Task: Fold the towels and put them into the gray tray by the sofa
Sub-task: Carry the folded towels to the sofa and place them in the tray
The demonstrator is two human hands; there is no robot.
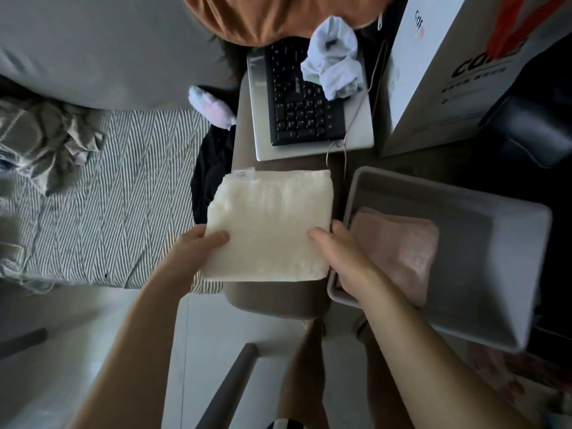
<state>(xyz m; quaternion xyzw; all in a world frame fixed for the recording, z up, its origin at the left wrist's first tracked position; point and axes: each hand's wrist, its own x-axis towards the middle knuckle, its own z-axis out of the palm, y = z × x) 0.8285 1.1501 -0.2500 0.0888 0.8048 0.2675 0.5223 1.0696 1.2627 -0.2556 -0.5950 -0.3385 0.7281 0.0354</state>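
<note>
A folded cream towel [272,221] with a small white label at its far left corner is held flat above the brown sofa arm [272,300]. My left hand [198,247] grips its near left edge, thumb on top. My right hand [339,252] grips its near right edge, thumb on top. Just to the right stands the gray tray [483,212], with a folded pink towel [399,252] lying inside it at the left. A crumpled white towel [335,57] lies on the keyboard farther away.
A black keyboard [301,97] rests on a silver laptop [309,150] beyond the cream towel. A white box [439,72] stands at the back right. A striped cover [102,196] with crumpled checked cloth [46,140] lies left. An orange cushion [272,17] sits at the top.
</note>
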